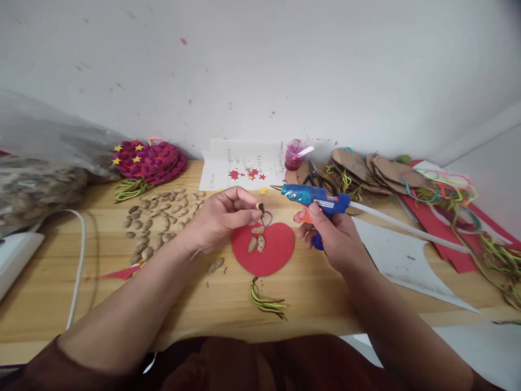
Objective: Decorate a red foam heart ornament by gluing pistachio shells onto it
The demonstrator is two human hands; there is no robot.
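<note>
My left hand [223, 217] pinches a small peanut shell [260, 207] with a dark patch on it. My right hand [331, 233] is wrapped around a blue glue gun [303, 194], its metal nozzle aimed left toward the pinched shell, a gap between them. A long white glue stick [402, 225] trails from its back. Below both hands lies a red heart-shaped card [279, 250] bearing several peanut shells [253, 244] near its upper left. A purple loop [267, 218] shows at its top, and a green tassel [266, 304] hangs from its lower tip.
Loose peanuts [163, 217] spread left, beside a bag of peanuts [36, 190]. Decorated purple pieces [150, 160] stand behind. At the back are a paper sheet [220, 168] with star stickers, a cup of purple paint [293, 157] and scissors [315, 176]. Cardboard pieces [354, 165] pile up right.
</note>
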